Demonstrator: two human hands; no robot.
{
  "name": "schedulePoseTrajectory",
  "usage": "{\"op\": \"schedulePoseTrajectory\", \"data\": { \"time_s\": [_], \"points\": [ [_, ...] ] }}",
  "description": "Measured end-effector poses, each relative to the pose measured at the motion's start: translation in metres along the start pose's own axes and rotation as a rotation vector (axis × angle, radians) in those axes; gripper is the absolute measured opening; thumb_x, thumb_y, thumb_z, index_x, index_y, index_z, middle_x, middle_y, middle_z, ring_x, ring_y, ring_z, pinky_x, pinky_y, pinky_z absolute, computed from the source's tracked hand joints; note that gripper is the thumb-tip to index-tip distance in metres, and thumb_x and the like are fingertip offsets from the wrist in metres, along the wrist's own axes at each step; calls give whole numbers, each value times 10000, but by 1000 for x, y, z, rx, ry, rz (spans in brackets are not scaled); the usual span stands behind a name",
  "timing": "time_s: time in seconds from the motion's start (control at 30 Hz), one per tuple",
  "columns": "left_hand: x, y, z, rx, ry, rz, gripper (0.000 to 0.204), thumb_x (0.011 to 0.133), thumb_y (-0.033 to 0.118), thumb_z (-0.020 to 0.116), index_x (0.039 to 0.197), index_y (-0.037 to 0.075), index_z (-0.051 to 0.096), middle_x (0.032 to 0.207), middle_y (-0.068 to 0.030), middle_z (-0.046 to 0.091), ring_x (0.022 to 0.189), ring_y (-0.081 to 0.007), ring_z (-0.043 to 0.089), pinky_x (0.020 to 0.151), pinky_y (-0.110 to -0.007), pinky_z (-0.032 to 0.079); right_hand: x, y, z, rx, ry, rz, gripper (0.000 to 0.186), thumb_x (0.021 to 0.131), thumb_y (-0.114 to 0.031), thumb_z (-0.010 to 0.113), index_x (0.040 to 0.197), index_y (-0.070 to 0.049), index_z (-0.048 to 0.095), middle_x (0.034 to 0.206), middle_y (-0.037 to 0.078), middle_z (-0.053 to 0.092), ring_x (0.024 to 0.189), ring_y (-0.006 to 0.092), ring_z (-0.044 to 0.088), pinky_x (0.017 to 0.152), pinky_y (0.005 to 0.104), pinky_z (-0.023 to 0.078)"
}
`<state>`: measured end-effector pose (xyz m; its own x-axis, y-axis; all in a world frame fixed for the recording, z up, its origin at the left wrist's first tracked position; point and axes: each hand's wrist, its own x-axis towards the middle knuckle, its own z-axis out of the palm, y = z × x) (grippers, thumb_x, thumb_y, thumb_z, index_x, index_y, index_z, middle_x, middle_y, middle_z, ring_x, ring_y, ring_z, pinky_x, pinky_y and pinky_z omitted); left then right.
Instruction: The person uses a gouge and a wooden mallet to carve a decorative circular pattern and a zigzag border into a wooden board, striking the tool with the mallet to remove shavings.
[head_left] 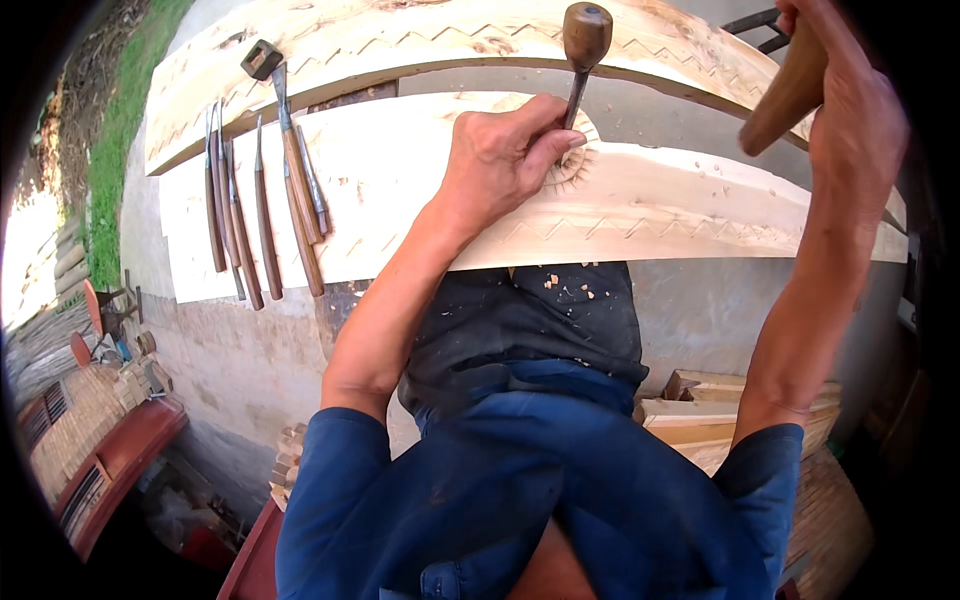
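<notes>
My left hand point(500, 160) is closed round a carving chisel point(588, 40) with a rounded wooden handle, held nearly upright over a carved round pattern point(572, 170) on the nearer pale board point(390, 135); the blade's tip is hidden by my fingers. My right hand point(845, 110) holds a wooden mallet point(785, 90) raised at the right, slightly blurred. A zigzag line runs along the board's near edge. On its left part lie several wooden-handled chisels point(265, 220) and a square-headed tool point(263, 60).
A second zigzag-carved board point(450, 35) lies behind. My dark-clothed legs point(520, 320), flecked with chips, are below the board. Timber offcuts point(700, 420) sit at lower right. Concrete ground point(220, 400), red metal objects point(140, 440) and a grass strip point(130, 150) are at the left.
</notes>
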<state>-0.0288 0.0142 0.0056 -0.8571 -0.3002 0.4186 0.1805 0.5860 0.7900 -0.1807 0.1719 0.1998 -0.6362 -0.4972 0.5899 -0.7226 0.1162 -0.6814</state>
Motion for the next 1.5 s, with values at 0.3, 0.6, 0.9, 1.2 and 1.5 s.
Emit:
{"op": "schedulePoseTrajectory", "data": {
  "time_s": [0.3, 0.6, 0.9, 1.2, 1.5],
  "points": [
    [-4, -5, -5, 27, -17, 13, 142, 967, 127, 821, 1026, 16, 755, 722, -110, 705, 566, -210, 655, 553, -334, 505, -6, 20, 8, -1, -73, -106, 403, 862, 16, 756, 1263, 4, 725, 1036, 92, 794, 965, 192, 749, 884, 350, 576],
    [-10, -8, -10, 61, -38, 26, 137, 998, 107, 789, 1033, -3, 715, 782, -115, 750, 613, -210, 704, 597, -307, 550, -29, 33, 10, -469, -159, -110, 472, 834, -92, 835, 1288, -14, 729, 1075, 115, 786, 1006, 226, 744, 909, 353, 580],
    [-6, -10, -8, -568, 286, -335, 143, 1059, 75, 720, 1051, -46, 646, 748, -85, 773, 697, -94, 738, 644, -251, 608, -61, 34, -3, -172, 27, 349, 424, 853, -237, 942, 1174, -25, 764, 1075, 65, 797, 978, 174, 721, 947, 330, 549],
    [-10, -14, -8, -324, 49, -237, 127, 1073, 74, 705, 1112, -39, 662, 860, -108, 807, 790, -144, 778, 716, -282, 637, -67, 34, 5, -117, 2, 345, 478, 841, -276, 951, 1165, 9, 744, 1057, 65, 782, 967, 172, 699, 908, 340, 548],
    [-6, -8, -7, -229, 15, -199, 136, 1051, 76, 727, 1114, -36, 683, 836, -108, 816, 763, -121, 777, 693, -261, 612, -69, 42, 6, -290, -13, 401, 541, 828, -318, 956, 1197, 14, 739, 1091, 83, 787, 1011, 199, 713, 944, 360, 552]
  ]
}}
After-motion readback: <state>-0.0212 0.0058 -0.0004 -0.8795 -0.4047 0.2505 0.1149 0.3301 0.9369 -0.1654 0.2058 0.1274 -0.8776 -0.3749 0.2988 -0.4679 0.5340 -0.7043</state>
